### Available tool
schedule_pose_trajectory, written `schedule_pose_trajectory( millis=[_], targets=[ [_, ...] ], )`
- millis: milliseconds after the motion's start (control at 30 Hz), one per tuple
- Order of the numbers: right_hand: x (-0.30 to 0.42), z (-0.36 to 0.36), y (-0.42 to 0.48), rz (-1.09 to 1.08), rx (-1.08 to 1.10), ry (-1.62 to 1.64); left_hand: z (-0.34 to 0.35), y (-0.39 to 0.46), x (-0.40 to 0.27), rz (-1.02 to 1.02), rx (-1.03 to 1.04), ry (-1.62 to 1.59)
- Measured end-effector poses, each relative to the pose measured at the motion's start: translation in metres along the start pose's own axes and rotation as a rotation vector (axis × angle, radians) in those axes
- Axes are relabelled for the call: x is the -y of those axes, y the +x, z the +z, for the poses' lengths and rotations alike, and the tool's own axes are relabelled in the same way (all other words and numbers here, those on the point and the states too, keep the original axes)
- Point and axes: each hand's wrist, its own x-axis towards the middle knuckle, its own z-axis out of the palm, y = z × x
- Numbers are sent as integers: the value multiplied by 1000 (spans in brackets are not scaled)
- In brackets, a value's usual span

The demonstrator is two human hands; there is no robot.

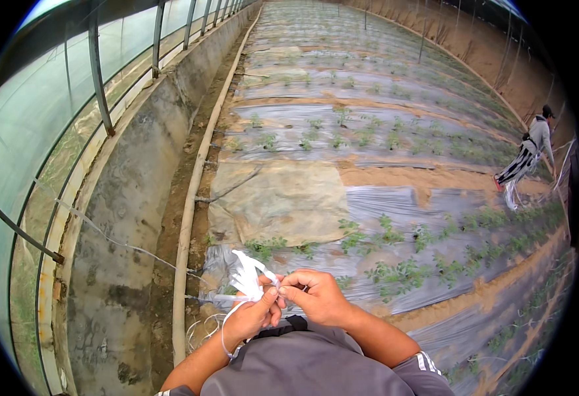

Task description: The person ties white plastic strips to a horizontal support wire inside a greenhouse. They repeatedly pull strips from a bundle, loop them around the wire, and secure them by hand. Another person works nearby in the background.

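Observation:
Both of my hands meet at the bottom centre, in front of my grey shirt. My left hand holds a bundle of white plastic strips, which fan out above its fingers. A thin white strand loops from the bundle down past my left wrist. My right hand pinches the end of the white material between thumb and fingertips, touching the left fingertips. Exactly how the strips are folded or knotted between the fingers cannot be told.
Leafy seedlings grow through plastic mulch film. A pale hose runs beside a concrete wall on the left. A beige sheet lies ahead. At the far right another person bends beside white strands.

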Motion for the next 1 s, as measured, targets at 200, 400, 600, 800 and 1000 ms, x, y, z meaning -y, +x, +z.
schedule_pose_trajectory(
  millis=[200,400,600,800,1000],
  targets=[
    [-4,7,-2,6,-78,-186,-8,-1,-3,74,22,130],
    [-12,12,-4,12,-45,-103,-20,-2,-5,-19,157,150],
    [-11,16,-5,12,-84,-15,-28,-4,10,-12,175,39],
    [-7,16,-1,79,12,235,-20,-5,2,-2,159,181],
    [-7,7,-1,132,178,252,-20,-8,-3,27,229,322]
  ],
)
